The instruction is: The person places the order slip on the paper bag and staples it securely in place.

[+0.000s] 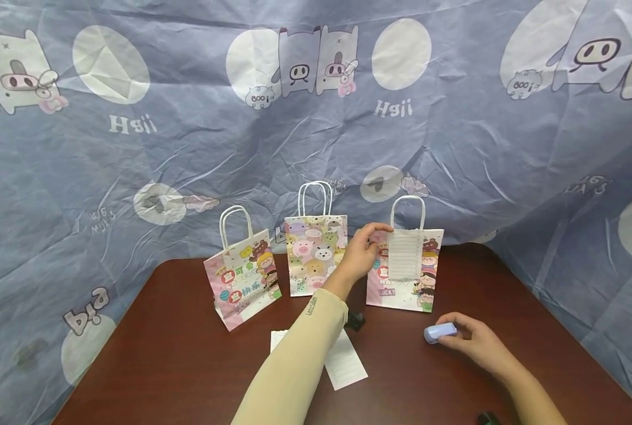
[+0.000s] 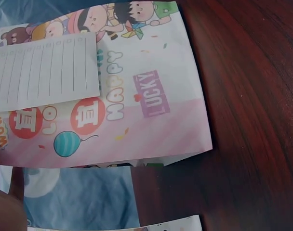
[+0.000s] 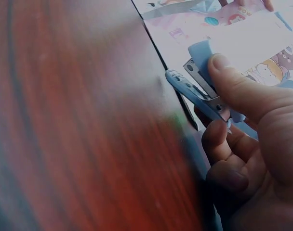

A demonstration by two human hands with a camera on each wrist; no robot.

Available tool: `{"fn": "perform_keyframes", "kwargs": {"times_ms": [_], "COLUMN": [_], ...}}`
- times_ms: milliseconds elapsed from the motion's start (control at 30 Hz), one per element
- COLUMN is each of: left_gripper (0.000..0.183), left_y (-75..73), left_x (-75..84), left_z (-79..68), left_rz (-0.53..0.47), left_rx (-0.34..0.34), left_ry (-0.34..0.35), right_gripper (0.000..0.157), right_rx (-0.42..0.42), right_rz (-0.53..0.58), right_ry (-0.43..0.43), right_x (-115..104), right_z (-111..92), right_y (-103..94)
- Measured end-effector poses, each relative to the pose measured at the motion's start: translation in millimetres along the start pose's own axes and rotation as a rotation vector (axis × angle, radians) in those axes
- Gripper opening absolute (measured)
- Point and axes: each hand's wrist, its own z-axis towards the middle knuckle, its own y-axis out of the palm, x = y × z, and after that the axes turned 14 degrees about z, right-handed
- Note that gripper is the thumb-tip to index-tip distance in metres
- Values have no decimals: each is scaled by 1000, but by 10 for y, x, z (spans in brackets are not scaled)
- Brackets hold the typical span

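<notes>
At the rim of the right-hand white-and-pink paper bag (image 1: 397, 300), my left hand (image 1: 359, 255) pinches the top edge. A lined paper slip (image 1: 405, 254) lies flat against that bag's front, its upper end at the fingertips. The left wrist view shows the slip (image 2: 50, 72) over the bag's printed pictures; most of the left hand is out of that view. My right hand (image 1: 477, 343) grips a small light-blue stapler (image 1: 439, 332) between thumb and fingers, in front and right of the bag. In the right wrist view the jaws of the stapler (image 3: 192, 91) stand apart.
Another white-and-pink bag (image 1: 244, 283) stands tilted at the left, and an animal-print bag (image 1: 316, 260) stands between the two. More lined slips (image 1: 346, 363) lie on the dark wooden table (image 1: 177, 366), partly under my left sleeve. A black object (image 1: 355, 321) sits beside them.
</notes>
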Motion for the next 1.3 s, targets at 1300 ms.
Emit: {"fn": "perform_keyframes", "kwargs": {"times_ms": [1300], "left_gripper": [35], "left_y": [-615], "left_x": [315], "left_z": [-824], "left_rz": [-23], "left_rx": [351], "left_ry": [5], "right_gripper": [35], "right_rx": [36], "right_rz": [-183], "right_ry": [39], "right_x": [2], "right_z": [4], "right_y": [14]}}
